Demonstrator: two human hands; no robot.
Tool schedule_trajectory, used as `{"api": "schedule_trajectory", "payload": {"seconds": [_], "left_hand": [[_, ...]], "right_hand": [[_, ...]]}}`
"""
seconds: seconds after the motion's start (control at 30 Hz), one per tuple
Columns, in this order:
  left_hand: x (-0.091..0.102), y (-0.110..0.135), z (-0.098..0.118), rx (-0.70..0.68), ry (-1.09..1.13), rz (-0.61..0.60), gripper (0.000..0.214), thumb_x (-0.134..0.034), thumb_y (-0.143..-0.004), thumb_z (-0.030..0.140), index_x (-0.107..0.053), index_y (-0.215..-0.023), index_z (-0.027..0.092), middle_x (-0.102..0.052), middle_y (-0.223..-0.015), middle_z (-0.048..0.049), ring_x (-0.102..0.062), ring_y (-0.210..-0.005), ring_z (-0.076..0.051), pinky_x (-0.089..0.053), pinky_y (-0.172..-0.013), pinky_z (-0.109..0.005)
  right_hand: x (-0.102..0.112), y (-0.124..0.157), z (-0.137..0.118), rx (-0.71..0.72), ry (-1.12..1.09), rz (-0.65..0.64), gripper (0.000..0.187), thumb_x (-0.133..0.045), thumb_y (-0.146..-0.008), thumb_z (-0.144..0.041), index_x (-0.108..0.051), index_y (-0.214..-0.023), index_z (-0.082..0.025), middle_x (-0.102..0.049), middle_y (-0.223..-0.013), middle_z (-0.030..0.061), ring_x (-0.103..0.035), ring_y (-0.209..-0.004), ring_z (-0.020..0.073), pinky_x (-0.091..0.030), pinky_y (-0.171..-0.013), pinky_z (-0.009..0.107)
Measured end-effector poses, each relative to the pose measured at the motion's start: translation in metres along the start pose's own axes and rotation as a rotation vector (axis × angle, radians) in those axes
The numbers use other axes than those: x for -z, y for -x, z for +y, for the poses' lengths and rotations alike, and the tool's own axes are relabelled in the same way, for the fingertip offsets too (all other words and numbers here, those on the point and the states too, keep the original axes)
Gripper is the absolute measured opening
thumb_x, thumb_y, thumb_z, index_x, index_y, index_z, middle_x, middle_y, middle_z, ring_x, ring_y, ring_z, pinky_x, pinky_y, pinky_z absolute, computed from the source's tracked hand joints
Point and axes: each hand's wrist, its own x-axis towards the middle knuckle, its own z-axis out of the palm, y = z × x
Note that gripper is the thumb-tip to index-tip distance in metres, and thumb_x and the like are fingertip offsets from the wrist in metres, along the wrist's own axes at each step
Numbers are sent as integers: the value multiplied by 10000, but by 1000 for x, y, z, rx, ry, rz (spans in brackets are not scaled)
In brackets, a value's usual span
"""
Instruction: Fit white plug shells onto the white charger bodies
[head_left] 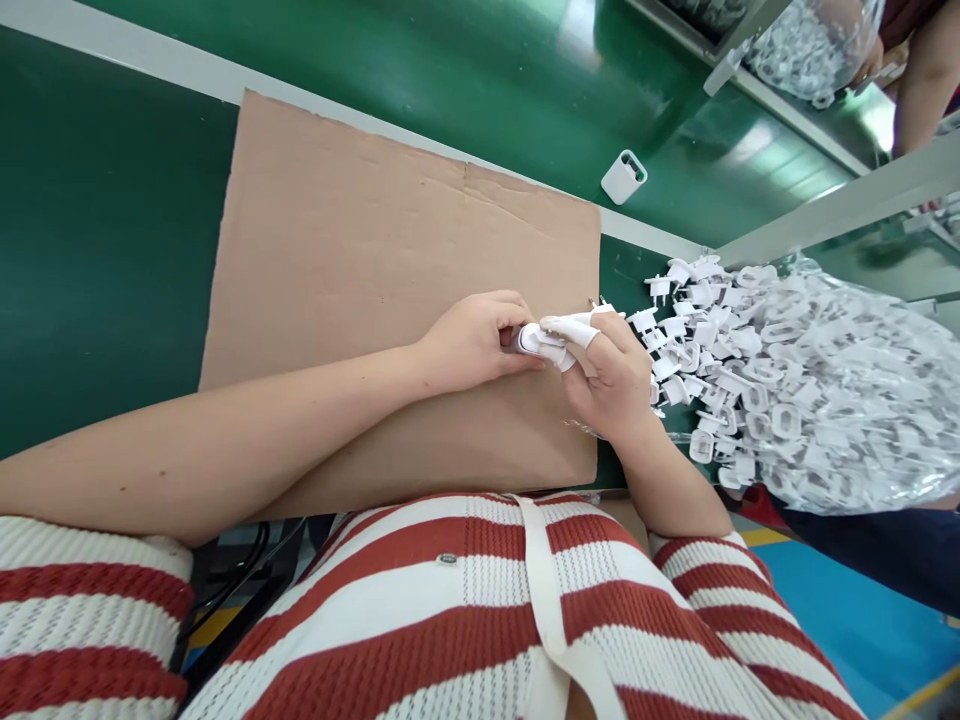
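Note:
Over a brown cardboard sheet (pixel 337 250), my left hand (pixel 472 340) and my right hand (pixel 611 375) meet on a small white plastic plug part (pixel 529 340). The fingers of my left hand are curled round its left end. On my right hand, white finger cots cover the fingertips, which pinch the part's right end. A second white piece with metal pins (pixel 600 308) shows just past my right fingers; whether it is held I cannot tell.
A clear bag spilling several white plug parts (pixel 787 380) lies right of the cardboard. One white housing (pixel 624 176) stands alone on the green belt (pixel 487 90). Another person's arm (pixel 922 70) and a second bag of parts (pixel 810 45) are at top right.

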Motion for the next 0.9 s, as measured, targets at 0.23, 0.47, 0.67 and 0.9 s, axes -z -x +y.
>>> {"api": "schedule_trajectory", "payload": {"seconds": [0.23, 0.47, 0.67, 0.9], "left_hand": [[-1, 0, 1, -6, 7, 1, 278, -795, -810, 448, -718, -802, 181, -660, -869, -32, -595, -707, -157, -446, -640, -281], [-3, 2, 2, 31, -17, 27, 266, -781, -801, 448, -730, -829, 189, -663, -877, -31, -606, -722, -166, -440, -643, -287], [-5, 4, 3, 57, -22, 11, 289, -780, -785, 462, -744, -879, 191, -646, -884, -36, -594, -734, -177, -446, -667, -297], [18, -17, 5, 228, 95, 65, 399, -850, -730, 457, -731, -998, 185, -706, -944, -29, -635, -819, -214, -483, -743, -324]], "right_hand": [[-2, -2, -6, -27, 76, -36, 327, -570, -927, -100, -652, -1199, -261, -707, -1009, 83, -667, -928, 251, -556, -803, 399], [-3, -9, -14, -79, 169, -52, 265, -539, -858, -57, -652, -1018, -236, -705, -908, 64, -647, -851, 235, -513, -733, 347], [-6, -7, -13, -204, 91, -73, 207, -593, -849, -118, -676, -1002, -229, -730, -956, 71, -673, -883, 249, -515, -755, 354], [36, -3, 37, -438, -59, -2, 303, -617, -941, -290, -711, -1227, -255, -745, -1119, 58, -690, -975, 239, -544, -909, 404]]}}
